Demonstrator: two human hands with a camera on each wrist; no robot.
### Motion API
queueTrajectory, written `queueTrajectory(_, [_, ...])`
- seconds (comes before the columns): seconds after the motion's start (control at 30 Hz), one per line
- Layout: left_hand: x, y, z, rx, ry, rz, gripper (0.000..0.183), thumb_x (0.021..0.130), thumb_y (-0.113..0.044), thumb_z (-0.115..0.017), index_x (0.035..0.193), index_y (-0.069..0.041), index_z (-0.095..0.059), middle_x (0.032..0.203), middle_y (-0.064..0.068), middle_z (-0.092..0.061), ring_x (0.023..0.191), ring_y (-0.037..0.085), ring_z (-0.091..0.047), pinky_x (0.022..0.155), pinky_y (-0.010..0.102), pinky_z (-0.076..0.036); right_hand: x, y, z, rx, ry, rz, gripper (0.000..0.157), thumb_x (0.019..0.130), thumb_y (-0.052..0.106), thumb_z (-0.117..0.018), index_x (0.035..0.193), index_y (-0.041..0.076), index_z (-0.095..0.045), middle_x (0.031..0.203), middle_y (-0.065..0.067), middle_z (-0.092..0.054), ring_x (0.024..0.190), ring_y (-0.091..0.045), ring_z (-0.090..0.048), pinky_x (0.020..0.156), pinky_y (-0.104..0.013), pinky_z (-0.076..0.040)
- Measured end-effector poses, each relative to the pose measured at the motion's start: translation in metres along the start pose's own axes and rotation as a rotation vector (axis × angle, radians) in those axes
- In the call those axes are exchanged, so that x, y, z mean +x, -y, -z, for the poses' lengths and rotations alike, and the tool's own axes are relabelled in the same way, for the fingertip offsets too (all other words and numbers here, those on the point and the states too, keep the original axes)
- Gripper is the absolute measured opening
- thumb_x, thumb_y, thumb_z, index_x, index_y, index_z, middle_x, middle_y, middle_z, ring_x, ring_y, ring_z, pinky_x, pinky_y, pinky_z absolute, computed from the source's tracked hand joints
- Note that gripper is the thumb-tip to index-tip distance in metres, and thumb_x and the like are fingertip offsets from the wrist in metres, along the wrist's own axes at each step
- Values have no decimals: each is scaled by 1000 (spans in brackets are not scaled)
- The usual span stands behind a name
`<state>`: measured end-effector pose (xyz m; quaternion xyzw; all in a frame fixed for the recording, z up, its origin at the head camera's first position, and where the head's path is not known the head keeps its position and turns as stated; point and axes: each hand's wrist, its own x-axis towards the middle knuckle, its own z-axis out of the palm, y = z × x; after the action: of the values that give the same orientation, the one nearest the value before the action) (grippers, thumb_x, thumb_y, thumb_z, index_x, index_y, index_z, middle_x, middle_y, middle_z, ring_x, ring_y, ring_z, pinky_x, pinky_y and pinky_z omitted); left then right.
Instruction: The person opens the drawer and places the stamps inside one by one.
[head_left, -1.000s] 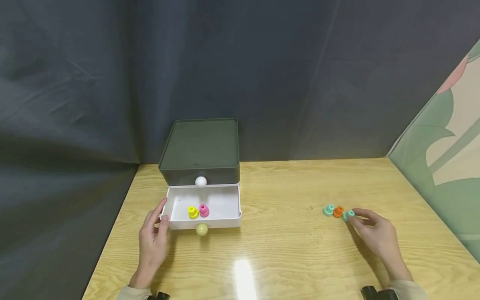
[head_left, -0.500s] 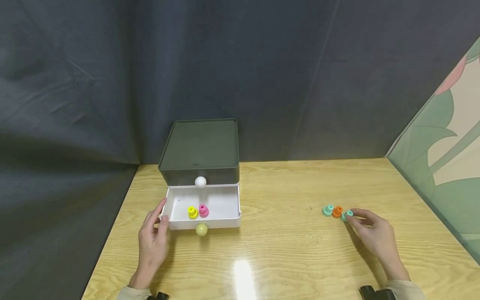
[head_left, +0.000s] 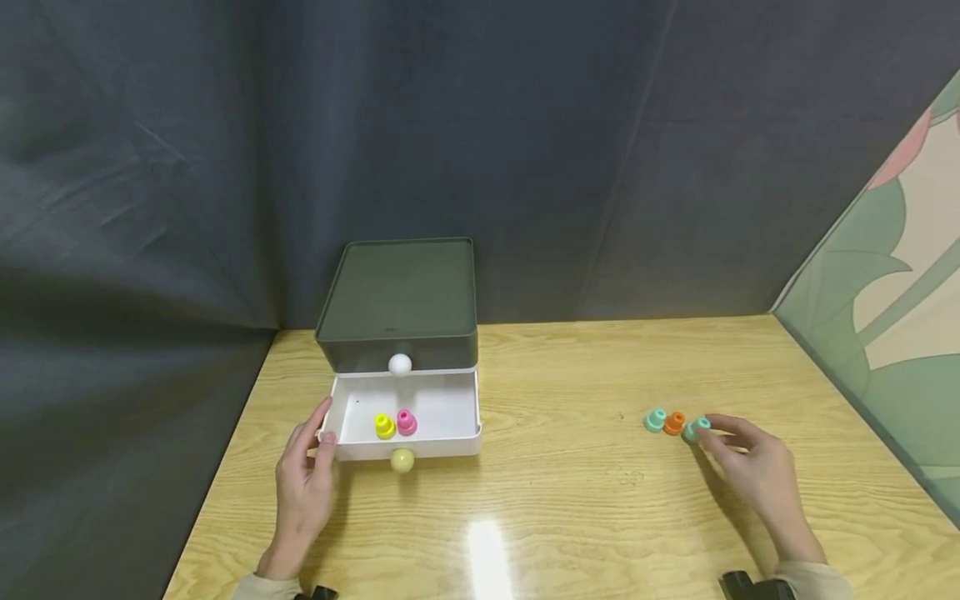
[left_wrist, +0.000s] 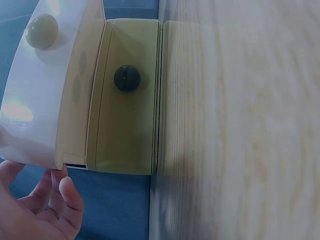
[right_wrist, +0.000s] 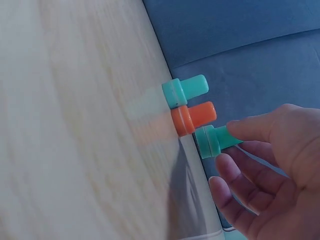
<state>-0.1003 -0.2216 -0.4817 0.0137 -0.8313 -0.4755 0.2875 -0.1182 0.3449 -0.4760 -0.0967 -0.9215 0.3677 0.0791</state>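
In the head view my right hand [head_left: 757,471] pinches the rightmost of two turquoise stepped pegs [head_left: 696,430], its thumb and fingers around the narrow upper part. The peg's wide base is right at the tabletop, beside an orange peg [head_left: 674,423]. Another turquoise peg [right_wrist: 174,93] stands at the far end of this short row. My left hand [head_left: 303,492] grips the left front corner of a pulled-out white drawer [head_left: 442,448], with the thumb at the front and fingers along the side. Inside the drawer stand a yellow peg [head_left: 385,427] and a pink peg [head_left: 407,422].
The drawer belongs to a dark green cabinet [head_left: 401,287] with a white round knob [head_left: 400,364] on its upper drawer. A yellow-green knob [head_left: 402,461] sticks out in front. Dark cloth [head_left: 525,167] hangs behind the wooden table [head_left: 555,500].
My right hand and the turquoise peg in it have shifted very slightly to the right, away from the orange peg. The left hand and drawer have stayed in place.
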Motion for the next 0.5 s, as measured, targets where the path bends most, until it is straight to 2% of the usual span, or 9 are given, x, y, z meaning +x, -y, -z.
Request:
queueTrajectory(0.1, [0,1,0,-2,-1,-3,43,107,-4,-55,149,-9,-63,114,16,-69,88,-1,-48,63,14,-42,-1,2,1,8,-4,10,51,104,41,-68,136,2,-69,126,-33,-71,89,-19,-78,64,-19,-54])
queueTrajectory(0.17, [0,1,0,-3,-1,-3,43,107,-4,-55,149,-9,-63,114,16,-69,88,-1,-48,64,13,-42,-1,3,2,11,-9,24,49,104,40,-69,135,2,-70,128,-33,-71,83,4,-69,64,-19,-55])
queueTrajectory(0.23, [0,1,-1,-2,1,-1,43,107,-5,-55,149,-9,-63,115,17,-70,89,-1,-48,64,13,-42,-2,5,3,13,-14,41,48,104,39,-69,135,2,-70,131,-33,-69,81,19,-55,64,-18,-56])
queueTrajectory(0.33, [0,0,-1,0,2,4,43,107,-5,-55,149,-9,-63,116,17,-70,89,-1,-48,65,13,-42,-4,9,4,14,-30,71,46,104,37,-70,133,1,-71,135,-32,-67,84,25,-49,65,-15,-55])
queueTrajectory(0.5, [0,0,-1,-4,-3,9,44,106,-4,-56,148,-9,-64,113,15,-69,88,0,-48,64,13,-41,-4,17,4,16,-60,114,42,103,35,-71,129,1,-73,134,-29,-68,87,26,-50,68,-8,-52])
